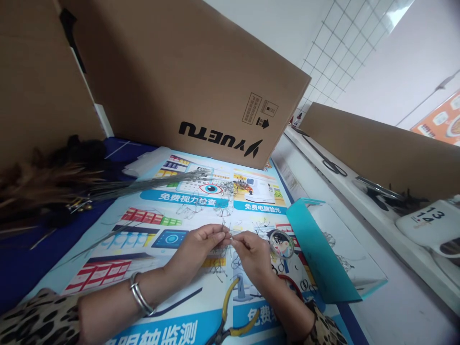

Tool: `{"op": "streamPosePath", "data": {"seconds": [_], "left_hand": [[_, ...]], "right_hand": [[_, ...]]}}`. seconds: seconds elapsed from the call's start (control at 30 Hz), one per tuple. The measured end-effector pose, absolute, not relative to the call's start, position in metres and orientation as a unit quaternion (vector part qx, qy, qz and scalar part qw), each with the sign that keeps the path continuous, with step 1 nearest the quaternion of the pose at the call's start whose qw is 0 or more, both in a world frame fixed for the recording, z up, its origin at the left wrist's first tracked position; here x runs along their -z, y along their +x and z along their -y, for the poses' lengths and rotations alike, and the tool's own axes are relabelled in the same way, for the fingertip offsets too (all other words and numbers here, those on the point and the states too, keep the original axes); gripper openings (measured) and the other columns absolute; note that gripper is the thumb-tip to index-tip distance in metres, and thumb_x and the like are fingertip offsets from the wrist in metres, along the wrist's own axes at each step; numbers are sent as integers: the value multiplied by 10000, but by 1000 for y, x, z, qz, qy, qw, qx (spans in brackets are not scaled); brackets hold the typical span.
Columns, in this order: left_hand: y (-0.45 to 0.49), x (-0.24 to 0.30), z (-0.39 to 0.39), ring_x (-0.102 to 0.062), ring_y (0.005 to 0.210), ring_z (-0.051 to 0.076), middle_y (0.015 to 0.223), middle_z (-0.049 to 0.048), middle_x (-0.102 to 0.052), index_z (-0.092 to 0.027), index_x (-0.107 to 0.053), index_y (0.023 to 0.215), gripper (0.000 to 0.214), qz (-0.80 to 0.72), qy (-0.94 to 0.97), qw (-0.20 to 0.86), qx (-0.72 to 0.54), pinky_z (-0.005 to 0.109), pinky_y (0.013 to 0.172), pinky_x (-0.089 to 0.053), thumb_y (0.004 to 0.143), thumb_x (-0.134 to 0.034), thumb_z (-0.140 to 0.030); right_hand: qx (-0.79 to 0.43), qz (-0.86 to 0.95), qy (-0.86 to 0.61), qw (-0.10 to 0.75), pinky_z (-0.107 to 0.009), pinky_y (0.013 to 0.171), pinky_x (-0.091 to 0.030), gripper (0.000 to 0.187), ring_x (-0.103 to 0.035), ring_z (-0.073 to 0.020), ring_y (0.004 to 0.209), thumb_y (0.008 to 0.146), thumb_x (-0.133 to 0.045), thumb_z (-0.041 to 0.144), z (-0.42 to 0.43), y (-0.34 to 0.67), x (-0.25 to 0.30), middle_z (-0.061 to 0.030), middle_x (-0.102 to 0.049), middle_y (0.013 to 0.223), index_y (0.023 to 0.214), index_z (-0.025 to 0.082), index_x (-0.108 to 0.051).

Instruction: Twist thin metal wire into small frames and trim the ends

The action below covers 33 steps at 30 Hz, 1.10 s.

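Observation:
My left hand [201, 247] and my right hand [251, 251] meet over a printed poster [179, 211] on the table. Both pinch a thin bent wire piece [227, 235] between thumb and fingertips, the fingertips almost touching. A silver bangle [139, 294] circles my left wrist. Small wire pieces [219, 266] lie scattered on the poster under and beyond the hands. Yellow-handled pliers [230, 314] lie just below my right forearm. A small round tape roll [281, 243] sits right of my right hand.
A large cardboard box [187, 76] stands behind the poster, another cardboard panel [381, 148] at the right. Brown feathers [43, 182] and long wires [151, 182] lie at the left. A teal folder [319, 249] leans right of the hands. Scissors [330, 163] rest on the white ledge.

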State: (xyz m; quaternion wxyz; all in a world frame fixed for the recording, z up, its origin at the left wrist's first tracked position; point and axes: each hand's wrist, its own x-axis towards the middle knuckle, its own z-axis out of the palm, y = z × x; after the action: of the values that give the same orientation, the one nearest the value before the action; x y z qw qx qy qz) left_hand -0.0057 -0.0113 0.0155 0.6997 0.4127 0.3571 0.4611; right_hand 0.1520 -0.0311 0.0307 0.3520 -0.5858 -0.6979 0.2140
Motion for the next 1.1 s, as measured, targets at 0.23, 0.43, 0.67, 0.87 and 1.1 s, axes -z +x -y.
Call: {"op": "streamPosePath", "data": {"seconds": [0.23,0.43,0.67,0.87,1.1], "left_hand": [[-3,-9,9,-585,778,165,857,41,-679,-178,-669,857,195,-398,476,637,-457,271,731,-453,757,-602,-332],[0,-7,10,-561,703,134,811,43,-642,-152,-624,903,223,-361,420,701,-448,256,669,-452,773,-594,-331],[6,-4,14,-521,582,102,673,10,-589,-150,-557,833,170,-328,379,747,-437,215,550,-403,770,-597,-302],[6,1,16,-533,562,113,609,3,-584,-168,-484,826,157,-313,389,770,-398,223,547,-384,841,-500,-323],[7,4,20,-434,453,87,490,-35,-496,-176,-466,792,182,-310,407,765,-390,196,467,-309,857,-458,-346]], "right_hand": [[-157,736,-587,298,-230,649,-414,146,-581,-149,724,837,-518,247,31,152,-25,-9,-655,760,763,224,-642],[-182,699,-578,381,-222,681,-428,98,-570,-133,733,775,-591,176,30,148,-29,-4,-623,739,750,217,-677],[-257,657,-601,377,-228,622,-421,68,-562,-124,663,760,-600,196,32,142,-21,20,-618,692,734,215,-661],[-266,641,-579,428,-228,616,-418,66,-545,-124,670,740,-636,215,30,143,-18,10,-584,690,679,190,-644],[-269,656,-564,423,-229,621,-413,30,-536,-120,673,764,-613,204,31,143,-19,19,-581,699,737,197,-626]]}}
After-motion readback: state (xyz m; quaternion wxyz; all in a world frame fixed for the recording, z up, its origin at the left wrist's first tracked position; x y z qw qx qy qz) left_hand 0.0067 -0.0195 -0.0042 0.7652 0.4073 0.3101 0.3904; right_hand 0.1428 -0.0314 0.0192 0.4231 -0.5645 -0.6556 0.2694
